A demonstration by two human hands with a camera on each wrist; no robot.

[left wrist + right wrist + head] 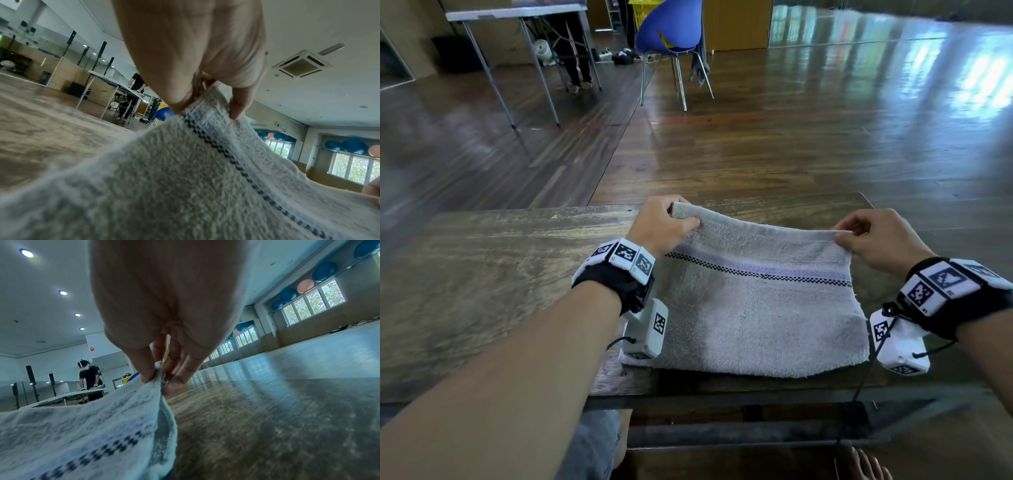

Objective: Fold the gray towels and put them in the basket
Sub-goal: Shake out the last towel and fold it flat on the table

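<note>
A gray towel (760, 318) with a checked dark stripe and a pale purple band lies on the wooden table (493, 274), its far edge lifted off the surface. My left hand (666, 222) pinches the far left corner of the towel (185, 170). My right hand (873, 236) pinches the far right corner of the towel (102, 426). In the left wrist view the left hand (205, 91) grips the hem between thumb and fingers. In the right wrist view the right hand (160, 374) does the same. A yellow basket (645, 8) shows far behind, partly hidden by a chair.
A blue chair (671, 31) with a gray cloth (700, 58) hanging on it stands on the wooden floor beyond the table. A folding table (517, 13) with another person behind it stands at the far left. The table's near edge runs just below the towel.
</note>
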